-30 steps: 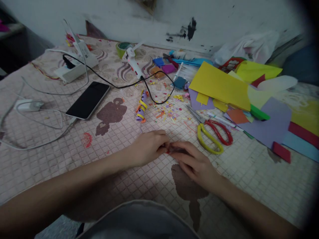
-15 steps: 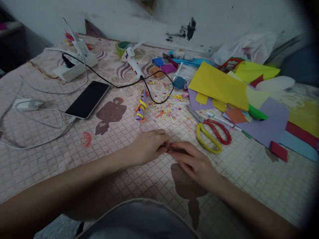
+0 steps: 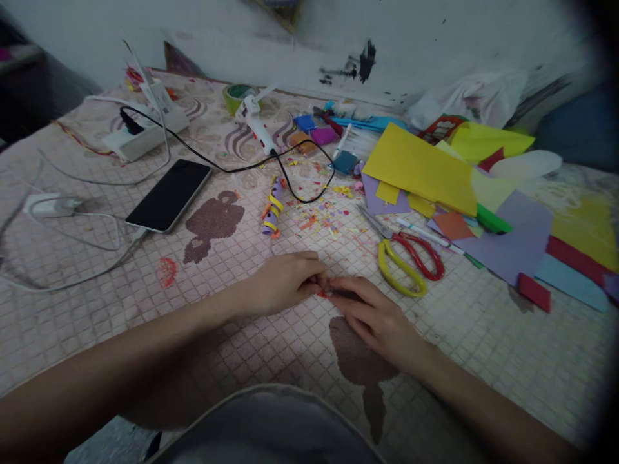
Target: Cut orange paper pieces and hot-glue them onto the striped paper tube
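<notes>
You wear a dark grey garment (image 3: 271, 428), its rounded upper edge traced by a thin, paler line. Your left forearm (image 3: 145, 341) and right forearm (image 3: 488, 393) are bare and slim; your hands (image 3: 285, 283) are ungloved, with slender fingers (image 3: 362, 289).

The cloth-covered table (image 3: 271, 348) bears scissors (image 3: 387, 234), a phone (image 3: 169, 194) and a glue gun (image 3: 262, 134).

The head-worn camera looks forward and down from close above the tabletop (image 3: 285, 351), facing the wall (image 3: 411, 38) behind.
</notes>
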Tool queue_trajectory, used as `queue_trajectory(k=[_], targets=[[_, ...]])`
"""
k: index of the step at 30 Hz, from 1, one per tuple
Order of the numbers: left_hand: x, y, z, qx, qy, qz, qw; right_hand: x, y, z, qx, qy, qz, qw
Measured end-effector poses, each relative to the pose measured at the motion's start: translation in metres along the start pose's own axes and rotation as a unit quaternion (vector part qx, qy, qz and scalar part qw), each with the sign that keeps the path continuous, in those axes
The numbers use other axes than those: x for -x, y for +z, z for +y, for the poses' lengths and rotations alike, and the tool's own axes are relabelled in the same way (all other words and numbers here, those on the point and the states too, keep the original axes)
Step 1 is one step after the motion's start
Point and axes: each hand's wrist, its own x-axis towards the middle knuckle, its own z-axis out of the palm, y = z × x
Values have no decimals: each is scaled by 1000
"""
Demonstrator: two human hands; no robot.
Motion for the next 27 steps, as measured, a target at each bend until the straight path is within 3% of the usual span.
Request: queue_trajectory(k=[8, 18, 27], targets=[[0, 2, -1, -8, 0, 7, 1000, -1, 0, -1, -7, 8, 3, 1000], [-1, 2, 2, -35, -11, 4, 999, -19, 6, -7, -60, 126, 64, 988], [0, 2, 2, -28, 4, 10, 1000, -27, 8, -10, -59, 146, 69, 985]])
